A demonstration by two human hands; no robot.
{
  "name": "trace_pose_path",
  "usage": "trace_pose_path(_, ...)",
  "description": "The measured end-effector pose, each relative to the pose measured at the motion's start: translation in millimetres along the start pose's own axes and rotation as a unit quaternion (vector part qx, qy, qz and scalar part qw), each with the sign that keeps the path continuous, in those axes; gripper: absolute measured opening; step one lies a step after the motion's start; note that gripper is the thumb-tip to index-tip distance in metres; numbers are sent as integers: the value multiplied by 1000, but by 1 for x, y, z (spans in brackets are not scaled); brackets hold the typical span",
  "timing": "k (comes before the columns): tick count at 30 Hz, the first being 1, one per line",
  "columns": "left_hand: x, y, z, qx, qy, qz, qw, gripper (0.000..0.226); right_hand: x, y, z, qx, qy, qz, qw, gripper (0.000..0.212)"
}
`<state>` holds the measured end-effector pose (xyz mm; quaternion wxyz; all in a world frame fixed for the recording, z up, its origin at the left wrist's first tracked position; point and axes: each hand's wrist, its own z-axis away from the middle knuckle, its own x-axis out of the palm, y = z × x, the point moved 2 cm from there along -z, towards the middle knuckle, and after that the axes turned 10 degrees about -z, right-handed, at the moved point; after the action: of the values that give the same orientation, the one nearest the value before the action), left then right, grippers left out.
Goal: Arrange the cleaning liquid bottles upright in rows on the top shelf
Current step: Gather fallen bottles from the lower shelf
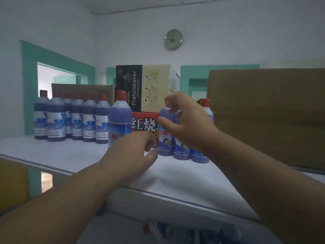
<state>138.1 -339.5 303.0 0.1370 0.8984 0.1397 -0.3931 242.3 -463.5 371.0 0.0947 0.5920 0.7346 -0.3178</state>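
On top shelf [52, 152], my right hand [186, 120] grips a blue bottle [165, 138], left hand [133, 147] loosely open near another bottle [119, 124].

- white top shelf [73, 154], front edge running diagonally, surface plain
- back-left: group of dark blue bottles [73, 118] with red caps, upright, in tight rows
- mid shelf: single lighter blue bottle [120, 118], upright, just right of that group
- right of centre: three blue bottles [182, 148] upright side by side
- behind them: red box [143, 123], with a Franziskaner carton [140, 88] stacked on it
- back-left: brown carton [82, 89] behind bottle rows
- right edge: large brown cardboard box [269, 117]
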Motion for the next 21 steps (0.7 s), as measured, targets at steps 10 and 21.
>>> trace_pose_path(10, -18, -115, 4, -122, 37, 44, 991, 30, 108, -15, -59, 153, -70, -126, 978, 62)
trace_pose_path(21, 14, -116, -37, 7, -170, 257, 951, 39, 114, 3, -61, 231, -26, -185, 955, 65)
